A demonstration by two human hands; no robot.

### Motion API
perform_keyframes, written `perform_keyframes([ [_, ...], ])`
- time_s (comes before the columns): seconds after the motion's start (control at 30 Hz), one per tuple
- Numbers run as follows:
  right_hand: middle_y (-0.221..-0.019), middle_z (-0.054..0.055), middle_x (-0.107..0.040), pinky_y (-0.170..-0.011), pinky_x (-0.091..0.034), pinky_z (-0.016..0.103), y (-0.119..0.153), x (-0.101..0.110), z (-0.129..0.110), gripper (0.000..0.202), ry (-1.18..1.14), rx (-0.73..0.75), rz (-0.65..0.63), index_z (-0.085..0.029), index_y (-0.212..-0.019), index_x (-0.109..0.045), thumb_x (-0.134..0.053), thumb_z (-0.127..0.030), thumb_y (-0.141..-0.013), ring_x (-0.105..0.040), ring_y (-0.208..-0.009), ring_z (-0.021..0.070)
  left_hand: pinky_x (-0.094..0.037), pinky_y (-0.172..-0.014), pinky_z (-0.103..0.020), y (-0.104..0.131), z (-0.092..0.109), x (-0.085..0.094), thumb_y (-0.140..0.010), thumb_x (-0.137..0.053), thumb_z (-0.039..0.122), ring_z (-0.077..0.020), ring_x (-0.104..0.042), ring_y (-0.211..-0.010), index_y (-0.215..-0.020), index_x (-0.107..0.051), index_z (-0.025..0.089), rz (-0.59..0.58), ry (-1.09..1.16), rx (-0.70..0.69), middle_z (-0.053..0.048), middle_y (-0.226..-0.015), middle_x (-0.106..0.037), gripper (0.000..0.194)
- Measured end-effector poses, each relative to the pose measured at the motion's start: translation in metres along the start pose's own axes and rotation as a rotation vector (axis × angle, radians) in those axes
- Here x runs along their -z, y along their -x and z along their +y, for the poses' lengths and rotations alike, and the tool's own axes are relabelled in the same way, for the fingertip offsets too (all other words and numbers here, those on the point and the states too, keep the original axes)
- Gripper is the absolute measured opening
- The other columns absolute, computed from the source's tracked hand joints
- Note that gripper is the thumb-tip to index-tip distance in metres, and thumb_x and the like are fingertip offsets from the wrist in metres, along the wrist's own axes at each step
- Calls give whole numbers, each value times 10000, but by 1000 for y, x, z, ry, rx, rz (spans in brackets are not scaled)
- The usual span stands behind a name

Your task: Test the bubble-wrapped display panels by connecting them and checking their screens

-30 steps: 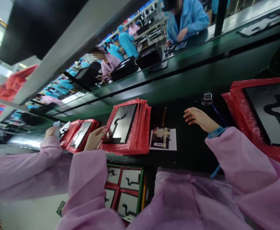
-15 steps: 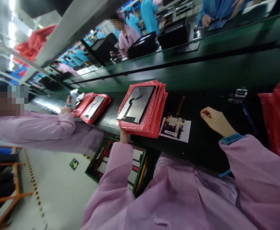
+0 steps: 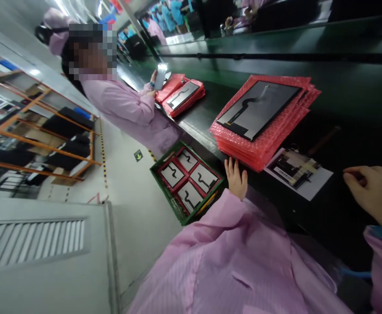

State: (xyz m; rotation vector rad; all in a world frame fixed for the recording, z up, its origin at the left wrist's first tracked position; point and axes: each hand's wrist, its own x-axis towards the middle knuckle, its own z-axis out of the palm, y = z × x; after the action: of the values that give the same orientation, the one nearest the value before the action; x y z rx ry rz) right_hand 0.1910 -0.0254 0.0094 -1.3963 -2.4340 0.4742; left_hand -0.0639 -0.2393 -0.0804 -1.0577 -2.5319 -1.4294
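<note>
My left hand is open with fingers spread, just below the front edge of a stack of red bubble-wrap sleeves. On that stack lies a flat screen panel with a black ribbon cable. At the right, my right hand is curled over the dark bench, its thumb and fingertips together; nothing can be made out between them. Between the hands, a white sheet lies on the bench with a taped circuit part on it. The stack stands just left of this sheet.
A green crate with several panels sits low at the left, beside the bench. Further along, a person in a pink coat holds a panel near another red stack. Orange shelving stands at far left.
The view has swung to the left and down. My left hand, earlier at the stack's front edge and partly hidden, now shows spread fingers. The crate is fully in view.
</note>
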Motion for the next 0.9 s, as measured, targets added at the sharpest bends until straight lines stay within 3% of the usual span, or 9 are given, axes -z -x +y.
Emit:
perform_keyframes([
  [0.27, -983, 105, -616, -671, -451, 398, 1, 4, -7, 247, 20, -34, -42, -249, -901, -627, -486, -413, -783, -620, -814, 256, -99, -1296, -507, 0, 4, 1, -1009, -371, 440, -277, -83, -1603, -1500, -446, 149, -4, -30, 19, -174, -1636, -354, 576],
  [0.37, -976, 102, -621, -665, -450, 391, 2, 7, -10, 256, -6, -41, -35, -233, -899, -635, -481, -407, -792, -615, -795, 246, -50, -1290, -532, -5, 4, 9, -1006, -396, 439, -291, -247, -1562, -1485, -446, 173, 25, 13, 64, -174, -1572, -448, 549],
  [0.47, -939, 106, -652, -742, -480, 399, 4, 12, -15, 231, -108, -31, 16, -214, -890, -635, -495, -365, -784, -611, -770, 235, -216, -1267, -478, -28, 0, 26, -1026, -349, 492, -245, -477, -1424, -1504, -384, 197, 167, 193, 135, -171, -1476, -535, 562],
  [0.53, -920, 108, -678, -811, -493, 409, 7, 17, -25, 220, -235, -37, 70, -206, -889, -643, -511, -343, -778, -625, -790, 236, -337, -1214, -414, -53, -3, 40, -1017, -343, 573, -228, -514, -1386, -1510, -362, 186, 278, 318, 151, -182, -1493, -503, 628],
  [0.6, -920, 100, -695, -828, -503, 415, 12, 20, -44, 239, -403, -59, 86, -204, -924, -668, -536, -357, -795, -643, -809, 239, -342, -1210, -382, -81, -4, 52, -986, -377, 656, -225, -486, -1416, -1486, -400, 193, 301, 382, 129, -171, -1524, -474, 682],
  [0.67, -917, 82, -702, -777, -519, 398, 16, 21, -73, 269, -598, -83, 6, -210, -994, -687, -577, -384, -821, -653, -793, 230, -358, -1198, -373, -108, -3, 62, -954, -386, 728, -235, -483, -1417, -1372, -522, 184, 248, 429, 97, -164, -1472, -525, 699],
  [0.77, -942, 59, -704, -658, -533, 324, 16, 15, -122, 223, -865, -150, -235, -224, -1039, -684, -615, -333, -856, -658, -779, 196, -467, -1075, -370, -137, 2, 68, -905, -413, 797, -252, -603, -1226, -1007, -658, 180, 137, 423, 75, -128, -1105, -678, 672],
  [0.83, -1022, 52, -706, -661, -554, 285, 11, 7, -151, 140, -1059, -183, -370, -232, -995, -673, -601, -306, -900, -664, -820, 170, -510, -936, -359, -147, 7, 69, -877, -469, 803, -234, -637, -998, -797, -608, 198, 139, 382, 78, -64, -836, -624, 626],
  [0.9, -1034, 49, -710, -718, -574, 273, 3, -1, -172, 137, -1230, -194, -467, -223, -914, -648, -564, -326, -948, -669, -843, 157, -495, -840, -347, -152, 11, 68, -875, -529, 762, -200, -585, -825, -687, -530, 217, 175, 338, 81, -8, -700, -514, 577],
])
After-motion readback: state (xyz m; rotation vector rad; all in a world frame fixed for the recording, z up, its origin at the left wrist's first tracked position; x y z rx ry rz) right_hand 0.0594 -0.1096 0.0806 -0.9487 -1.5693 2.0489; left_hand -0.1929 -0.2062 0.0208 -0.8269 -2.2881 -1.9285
